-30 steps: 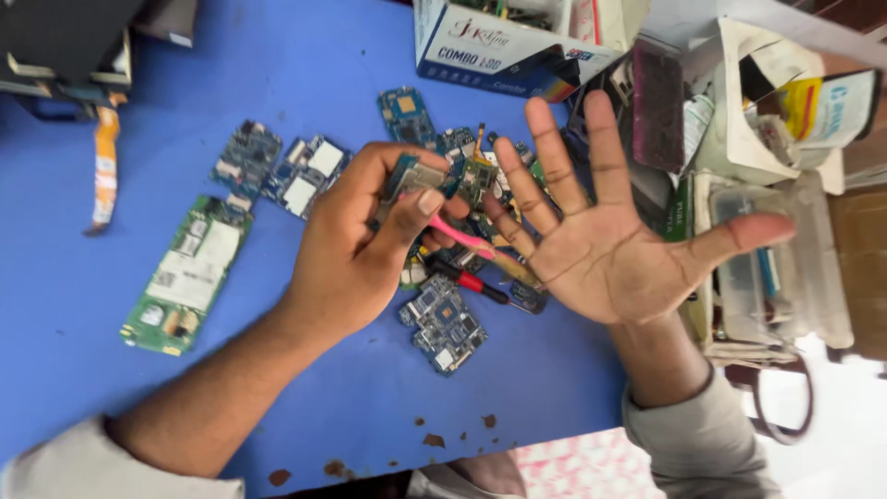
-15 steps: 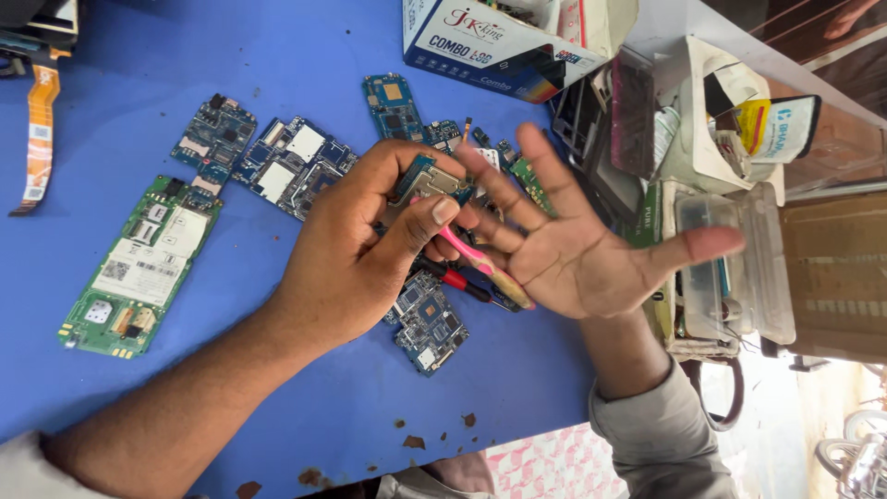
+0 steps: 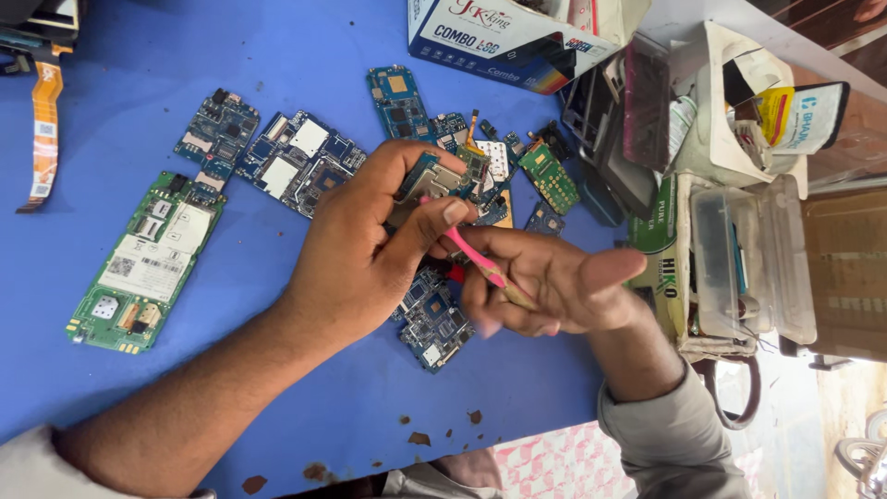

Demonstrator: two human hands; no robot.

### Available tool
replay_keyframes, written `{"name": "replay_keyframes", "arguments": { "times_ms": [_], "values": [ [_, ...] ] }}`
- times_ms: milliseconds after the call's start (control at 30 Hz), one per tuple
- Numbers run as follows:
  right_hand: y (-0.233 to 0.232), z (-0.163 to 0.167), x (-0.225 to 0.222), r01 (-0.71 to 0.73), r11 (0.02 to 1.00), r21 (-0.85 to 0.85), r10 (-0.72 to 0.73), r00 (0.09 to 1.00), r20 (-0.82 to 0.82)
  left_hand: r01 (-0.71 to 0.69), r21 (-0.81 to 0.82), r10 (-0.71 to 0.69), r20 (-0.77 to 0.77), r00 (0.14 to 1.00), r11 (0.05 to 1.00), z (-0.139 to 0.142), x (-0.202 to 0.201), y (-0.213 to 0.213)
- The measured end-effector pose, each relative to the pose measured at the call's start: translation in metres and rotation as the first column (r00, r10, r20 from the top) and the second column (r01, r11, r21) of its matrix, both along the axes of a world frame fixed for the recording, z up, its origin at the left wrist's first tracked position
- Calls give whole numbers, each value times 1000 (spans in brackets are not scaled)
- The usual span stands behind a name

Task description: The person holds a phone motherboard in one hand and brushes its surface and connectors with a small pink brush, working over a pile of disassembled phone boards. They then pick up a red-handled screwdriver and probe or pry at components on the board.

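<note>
My left hand (image 3: 365, 254) grips a small circuit board (image 3: 427, 176) between its fingers, and its thumb presses on the top of a pink-handled tool (image 3: 473, 257). The tool slants down into my right hand (image 3: 564, 286), which lies palm up with its fingers curled around the tool's lower end. Both hands meet above a pile of phone circuit boards on the blue table (image 3: 277, 388). A blue circuit board (image 3: 432, 323) lies just under them.
A large green board (image 3: 139, 268) and two blue boards (image 3: 217, 134) (image 3: 300, 166) lie to the left. An orange flex cable (image 3: 42, 129) is at far left. A printed carton (image 3: 504, 42), a clear plastic box (image 3: 753, 263) and phone parts crowd the right edge.
My right hand has gone from flat and open with fingers spread to curled around the end of the pink tool. My left hand has stayed on the board and the tool.
</note>
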State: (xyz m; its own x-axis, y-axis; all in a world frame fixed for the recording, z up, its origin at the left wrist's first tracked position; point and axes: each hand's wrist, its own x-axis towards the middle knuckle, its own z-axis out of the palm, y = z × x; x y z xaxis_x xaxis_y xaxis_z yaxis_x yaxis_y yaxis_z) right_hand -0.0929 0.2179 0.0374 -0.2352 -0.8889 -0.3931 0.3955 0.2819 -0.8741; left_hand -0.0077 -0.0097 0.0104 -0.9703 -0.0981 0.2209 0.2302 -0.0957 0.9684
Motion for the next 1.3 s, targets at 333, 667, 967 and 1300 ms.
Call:
{"name": "replay_keyframes", "arguments": {
  "times_ms": [333, 667, 967, 1300],
  "values": [
    [-2, -24, 11, 101, 994, 51, -52, 806, -590, 41, -11, -40, 45, 998, 999, -11, -1, -3],
    [-6, -20, 23, 225, 974, 19, -40, 255, -966, 41, 21, -42, 48, 998, 999, -8, 0, 5],
    [1, -21, 22, 166, 986, -6, -19, 77, -997, 184, 214, -199, 53, 979, 959, -11, 0, 8],
    [4, -11, 14, 176, 980, -91, -93, 0, -996, 228, 230, -237, 13, 971, 946, -16, -1, 10]
  ]
}}
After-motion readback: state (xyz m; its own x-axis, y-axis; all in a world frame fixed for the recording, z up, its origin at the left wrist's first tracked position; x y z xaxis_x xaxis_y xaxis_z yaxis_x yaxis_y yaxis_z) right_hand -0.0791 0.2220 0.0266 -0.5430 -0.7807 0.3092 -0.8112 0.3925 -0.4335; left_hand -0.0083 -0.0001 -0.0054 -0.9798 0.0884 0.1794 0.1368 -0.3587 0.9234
